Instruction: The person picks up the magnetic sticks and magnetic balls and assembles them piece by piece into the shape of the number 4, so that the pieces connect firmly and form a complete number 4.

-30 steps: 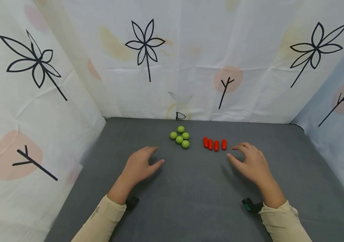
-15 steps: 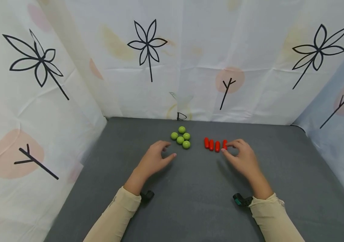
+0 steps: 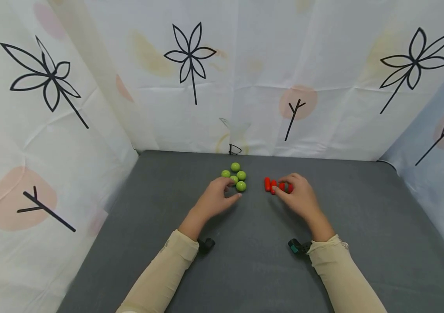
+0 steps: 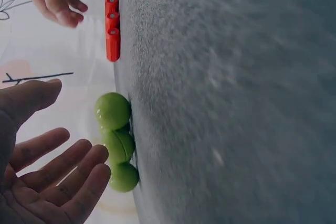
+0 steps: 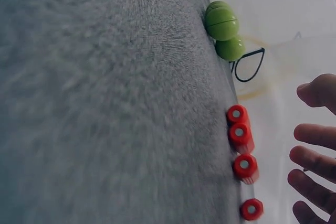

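Several glossy green balls (image 3: pixel 241 186) lie in a cluster towards the back of the grey table; a seam line runs round one ball (image 5: pixel 221 23) in the right wrist view. My left hand (image 3: pixel 215 199) hovers at their near left side, fingers apart and relaxed, overlapping some of them in the head view. Several short red cylinders (image 3: pixel 267 184) lie side by side in a row to the right. They have ribbed sides and a grey dot on the end (image 5: pixel 244 164). Above the row is my right hand (image 3: pixel 299 198), fingers loosely spread and holding nothing, partly hiding the right-hand cylinders.
The grey tabletop (image 3: pixel 245 252) stretches towards me and out to both sides. Behind it and at the sides hangs a pale cloth (image 3: pixel 261 65) with leaf and twig drawings. A small black wrist camera (image 3: pixel 207 245) sits under my left wrist, another camera (image 3: pixel 297 246) under my right.
My left hand has moved right and forward to the green balls. My right hand has moved left over the red cylinders. The balls and cylinders have stayed in place.
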Demonstrator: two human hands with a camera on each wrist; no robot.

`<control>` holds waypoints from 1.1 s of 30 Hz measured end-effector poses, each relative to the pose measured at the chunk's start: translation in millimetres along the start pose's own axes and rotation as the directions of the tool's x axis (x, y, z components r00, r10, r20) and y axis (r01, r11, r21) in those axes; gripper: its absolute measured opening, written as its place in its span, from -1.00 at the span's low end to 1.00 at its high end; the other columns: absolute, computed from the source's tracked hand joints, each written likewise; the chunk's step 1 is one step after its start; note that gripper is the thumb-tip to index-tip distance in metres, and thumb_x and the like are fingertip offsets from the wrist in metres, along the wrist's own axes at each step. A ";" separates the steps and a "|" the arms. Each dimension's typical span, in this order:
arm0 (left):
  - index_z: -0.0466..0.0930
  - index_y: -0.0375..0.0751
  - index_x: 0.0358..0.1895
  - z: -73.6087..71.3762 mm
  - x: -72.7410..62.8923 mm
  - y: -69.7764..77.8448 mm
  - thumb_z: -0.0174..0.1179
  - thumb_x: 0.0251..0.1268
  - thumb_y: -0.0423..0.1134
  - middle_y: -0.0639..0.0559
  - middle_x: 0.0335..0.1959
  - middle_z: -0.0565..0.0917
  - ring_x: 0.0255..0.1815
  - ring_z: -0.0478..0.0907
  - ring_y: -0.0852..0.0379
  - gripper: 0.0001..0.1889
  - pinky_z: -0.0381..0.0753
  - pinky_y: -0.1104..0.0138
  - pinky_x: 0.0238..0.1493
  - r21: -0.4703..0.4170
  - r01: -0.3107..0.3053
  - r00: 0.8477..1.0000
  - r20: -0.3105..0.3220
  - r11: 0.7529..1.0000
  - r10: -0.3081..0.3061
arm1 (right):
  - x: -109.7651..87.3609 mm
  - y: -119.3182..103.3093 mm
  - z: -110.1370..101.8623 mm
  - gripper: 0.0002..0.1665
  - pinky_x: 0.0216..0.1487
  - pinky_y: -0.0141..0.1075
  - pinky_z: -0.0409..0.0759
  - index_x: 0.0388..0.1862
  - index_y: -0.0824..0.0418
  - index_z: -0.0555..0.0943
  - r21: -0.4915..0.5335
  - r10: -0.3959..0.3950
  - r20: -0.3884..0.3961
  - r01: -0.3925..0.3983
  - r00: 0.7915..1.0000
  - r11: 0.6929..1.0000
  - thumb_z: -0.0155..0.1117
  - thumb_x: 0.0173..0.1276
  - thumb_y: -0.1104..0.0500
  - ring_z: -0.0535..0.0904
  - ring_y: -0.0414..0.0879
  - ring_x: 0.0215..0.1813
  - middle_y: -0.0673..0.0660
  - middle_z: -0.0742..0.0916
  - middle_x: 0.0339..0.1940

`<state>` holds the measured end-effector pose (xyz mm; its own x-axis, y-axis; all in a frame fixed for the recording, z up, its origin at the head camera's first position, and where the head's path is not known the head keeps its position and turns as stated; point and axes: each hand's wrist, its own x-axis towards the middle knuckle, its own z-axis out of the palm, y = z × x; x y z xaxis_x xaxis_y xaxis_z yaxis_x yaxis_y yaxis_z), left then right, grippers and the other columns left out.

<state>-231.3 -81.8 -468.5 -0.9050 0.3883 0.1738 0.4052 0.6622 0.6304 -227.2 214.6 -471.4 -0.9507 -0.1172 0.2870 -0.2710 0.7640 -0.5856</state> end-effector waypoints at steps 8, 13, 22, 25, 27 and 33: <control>0.63 -0.26 0.31 10.8 17.2 -0.2 0.42 0.45 -0.08 -0.12 0.02 0.71 -0.14 0.59 0.04 -0.51 0.62 0.16 -0.05 -0.002 0.032 0.999 0.025 0.999 -0.032 | 13.3 -2.8 15.7 -0.57 0.10 0.19 0.58 0.05 0.30 0.78 -0.056 0.017 0.021 -0.016 1.000 0.998 0.49 0.43 -0.01 0.61 0.28 0.11 0.31 0.72 0.10; 0.62 -0.25 0.32 16.0 21.8 -0.2 0.41 0.45 -0.07 -0.08 -0.01 0.72 -0.16 0.60 0.10 -0.50 0.65 0.20 -0.07 -0.004 0.052 0.999 0.012 0.999 -0.052 | 20.7 -4.3 22.5 -0.54 0.08 0.17 0.57 0.07 0.29 0.78 -0.091 0.026 0.035 -0.023 0.999 0.996 0.48 0.43 -0.05 0.60 0.27 0.09 0.32 0.72 0.10; 0.59 -0.21 0.36 18.1 27.1 4.2 0.39 0.47 -0.06 -0.09 -0.09 0.68 -0.17 0.57 0.06 -0.48 0.61 0.16 -0.10 -0.004 0.098 0.995 0.027 0.995 -0.098 | 28.1 -3.8 26.4 -0.52 0.13 0.23 0.54 0.10 0.29 0.77 -0.139 0.065 0.071 -0.055 0.995 0.989 0.43 0.46 -0.06 0.56 0.33 0.19 0.35 0.68 0.18; 0.58 -0.19 0.39 18.8 27.6 5.3 0.38 0.48 -0.05 -0.07 -0.04 0.69 -0.11 0.59 0.06 -0.47 0.62 0.14 -0.05 0.011 0.121 0.992 0.042 0.993 -0.122 | 28.8 -3.1 28.2 -0.51 0.16 0.24 0.54 0.12 0.31 0.76 -0.150 0.076 0.085 -0.063 0.993 0.987 0.43 0.46 -0.06 0.56 0.34 0.21 0.36 0.67 0.19; 0.59 -0.18 0.39 19.6 28.0 5.4 0.38 0.49 -0.05 -0.06 -0.03 0.69 -0.11 0.60 0.06 -0.48 0.63 0.14 -0.05 0.020 0.131 0.990 0.048 0.991 -0.132 | 29.6 -2.7 29.0 -0.51 0.17 0.23 0.55 0.12 0.31 0.76 -0.152 0.079 0.092 -0.064 0.993 0.986 0.43 0.45 -0.05 0.56 0.33 0.21 0.36 0.68 0.19; 0.62 -0.14 0.34 22.3 31.0 4.0 0.37 0.49 -0.04 -0.04 -0.07 0.70 -0.16 0.59 0.09 -0.53 0.62 0.17 -0.10 0.048 0.138 0.988 0.055 0.989 -0.141 | 32.8 -3.4 29.6 -0.51 0.16 0.23 0.54 0.14 0.31 0.75 -0.150 0.075 0.110 -0.058 0.991 0.987 0.45 0.43 -0.03 0.56 0.33 0.19 0.37 0.67 0.20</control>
<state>-254.9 -52.8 -477.4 -0.9446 0.3255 0.0415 0.2817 0.7398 0.6110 -261.9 189.4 -482.4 -0.9791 -0.1289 0.1575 -0.1900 0.8558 -0.4811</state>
